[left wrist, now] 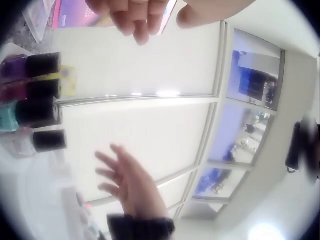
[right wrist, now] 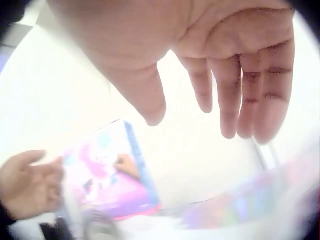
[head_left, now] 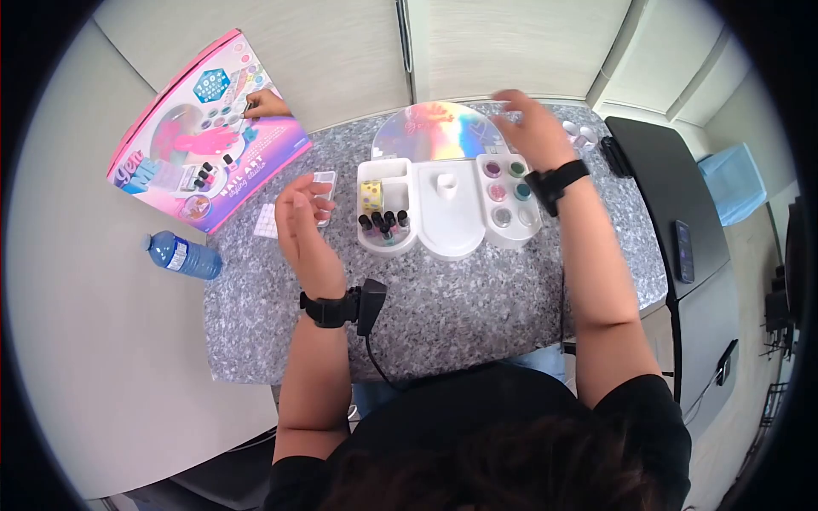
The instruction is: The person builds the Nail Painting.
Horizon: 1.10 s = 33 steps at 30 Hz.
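Both hands are raised and empty. The left hand [head_left: 307, 243] is held to the left of the white nail-art station [head_left: 452, 228], its fingers loosely bent and slightly apart; the right hand [head_left: 538, 132] is at the station's far right, its fingers extended and its thumb well apart from them. Neither pinches anything. Behind the left fingers, in the head view, lies a pale rectangular case [head_left: 325, 177], with a white sheet [head_left: 265, 221] beside it; the wrist view suggests no contact. Nearest the right hand are the iridescent panel [head_left: 452, 140] at the back of the station and six round pots [head_left: 497, 192] in its right wing. The station stands at the middle of the worktop [head_left: 460, 315]; its left wing holds dark-capped polish bottles [head_left: 386, 226] and a yellow patterned roll [head_left: 371, 196], its centre a small white cup [head_left: 446, 186]. Farther out, the printed box [head_left: 209, 140] stands at the left and a water bottle [head_left: 183, 255] is near it. The step in hand is judged to be a pause between grasps, with the station set out. Taking any piece would call for lowering one hand and bringing thumb to fingers, clear of the crowded bottles.
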Each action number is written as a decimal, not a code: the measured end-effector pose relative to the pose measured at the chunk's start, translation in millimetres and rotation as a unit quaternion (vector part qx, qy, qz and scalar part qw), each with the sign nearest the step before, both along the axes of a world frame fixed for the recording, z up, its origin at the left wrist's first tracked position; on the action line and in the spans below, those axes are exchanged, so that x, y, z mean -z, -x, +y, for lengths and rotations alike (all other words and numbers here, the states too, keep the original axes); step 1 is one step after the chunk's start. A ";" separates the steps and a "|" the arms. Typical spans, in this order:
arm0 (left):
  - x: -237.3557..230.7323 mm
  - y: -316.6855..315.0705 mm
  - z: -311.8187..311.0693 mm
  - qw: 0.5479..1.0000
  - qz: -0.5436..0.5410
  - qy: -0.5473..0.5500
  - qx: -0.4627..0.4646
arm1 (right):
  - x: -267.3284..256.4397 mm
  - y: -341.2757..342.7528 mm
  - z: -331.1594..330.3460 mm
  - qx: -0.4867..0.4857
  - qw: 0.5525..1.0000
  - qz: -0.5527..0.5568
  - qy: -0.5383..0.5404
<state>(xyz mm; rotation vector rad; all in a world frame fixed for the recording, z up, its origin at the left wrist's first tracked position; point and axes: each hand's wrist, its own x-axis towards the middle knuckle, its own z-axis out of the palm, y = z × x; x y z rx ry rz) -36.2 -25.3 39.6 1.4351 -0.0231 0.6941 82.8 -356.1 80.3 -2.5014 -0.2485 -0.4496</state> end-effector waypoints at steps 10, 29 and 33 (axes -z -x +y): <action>-6.0 12.1 -14.1 0.998 -0.024 -0.065 0.000 | 31.4 -51.6 -87.1 0.136 0.955 0.166 0.205; -1.9 17.5 -12.7 0.955 0.027 0.017 0.294 | 15.0 189.4 53.1 -0.357 0.912 0.025 0.198; 1.4 17.4 -18.9 0.935 0.041 -0.018 0.353 | 35.2 200.2 50.6 -0.326 0.927 0.040 0.179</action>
